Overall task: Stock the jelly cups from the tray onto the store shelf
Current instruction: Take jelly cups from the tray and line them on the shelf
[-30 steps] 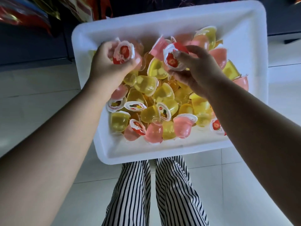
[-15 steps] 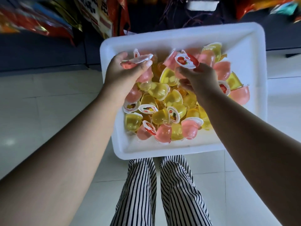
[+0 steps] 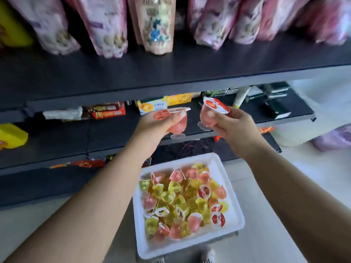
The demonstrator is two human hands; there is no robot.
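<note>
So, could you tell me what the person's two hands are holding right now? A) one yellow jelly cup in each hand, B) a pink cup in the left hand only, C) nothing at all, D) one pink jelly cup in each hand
D: the left hand grips a pink translucent jelly cup, and the right hand grips another pink cup with a red-and-white foil lid, both raised above the white plastic tray.

Tray point(image 3: 236, 215) — white. Jelly cups point(image 3: 182, 202) in it — pink and yellow, lids white with red print. Shelf point(image 3: 133, 73) — dark grey. Pouches point(image 3: 106, 25) above — pink and lilac. Floor point(image 3: 275, 243) — pale tile.
</note>
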